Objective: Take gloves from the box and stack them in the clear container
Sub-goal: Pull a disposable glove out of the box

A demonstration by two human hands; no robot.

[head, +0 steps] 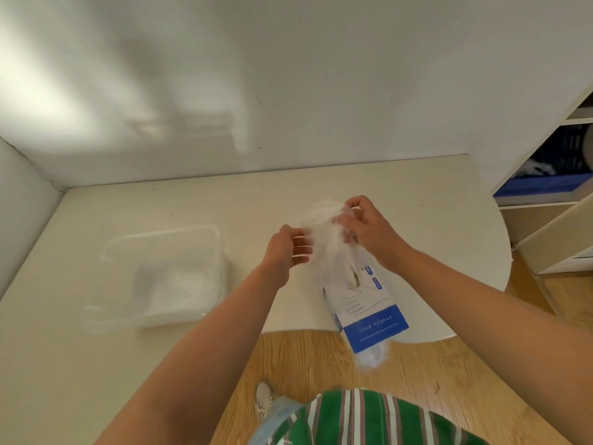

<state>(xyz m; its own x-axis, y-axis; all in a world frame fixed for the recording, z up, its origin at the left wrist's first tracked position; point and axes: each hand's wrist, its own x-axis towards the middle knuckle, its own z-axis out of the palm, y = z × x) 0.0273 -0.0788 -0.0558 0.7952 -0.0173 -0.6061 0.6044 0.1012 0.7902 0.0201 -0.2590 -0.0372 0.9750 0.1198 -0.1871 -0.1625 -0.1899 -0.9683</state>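
Note:
A white and blue glove box (365, 303) lies on the white table (224, 200), its near end overhanging the table's front edge. A thin clear plastic glove (324, 232) stretches between my hands above the box's far end. My right hand (369, 229) pinches the glove's far side with curled fingers. My left hand (288, 248) holds its near left side, fingers partly behind the film. The clear container (160, 274) sits to the left on the table with clear gloves lying inside.
A wall runs along the back and left of the table. A white shelf unit (552, 200) with a blue bin stands at the right. Crumpled clear plastic (372, 358) hangs out of the box's near end over the wooden floor.

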